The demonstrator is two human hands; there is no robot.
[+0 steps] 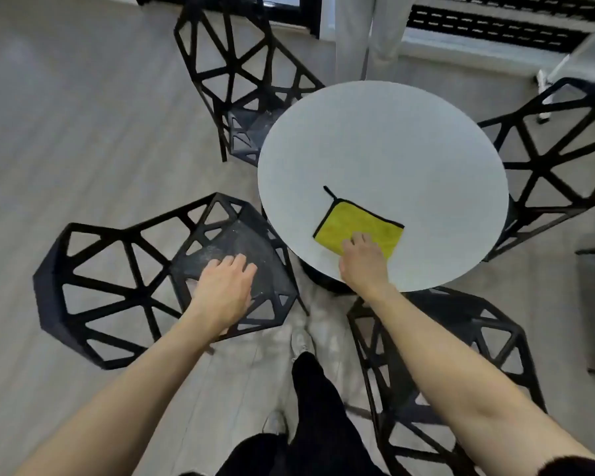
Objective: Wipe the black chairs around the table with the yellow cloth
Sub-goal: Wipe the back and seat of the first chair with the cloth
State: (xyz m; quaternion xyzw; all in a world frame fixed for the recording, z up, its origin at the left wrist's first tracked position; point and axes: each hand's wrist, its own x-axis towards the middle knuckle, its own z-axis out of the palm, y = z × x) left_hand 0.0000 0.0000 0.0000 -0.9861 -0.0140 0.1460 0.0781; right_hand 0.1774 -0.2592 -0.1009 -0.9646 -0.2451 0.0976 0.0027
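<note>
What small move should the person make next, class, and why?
Probably close the right hand on the yellow cloth and lift it off the round white table: the cloth lies flat there, while the left hand rests on the dusty black chair seat.

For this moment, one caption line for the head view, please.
Right hand rests on the yellow cloth on the round table; left hand lies on a dusty black chair.

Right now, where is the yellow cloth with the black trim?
In the head view, the yellow cloth with black trim lies flat on the round white table, near its front edge, with the right hand on its near corner.
</note>
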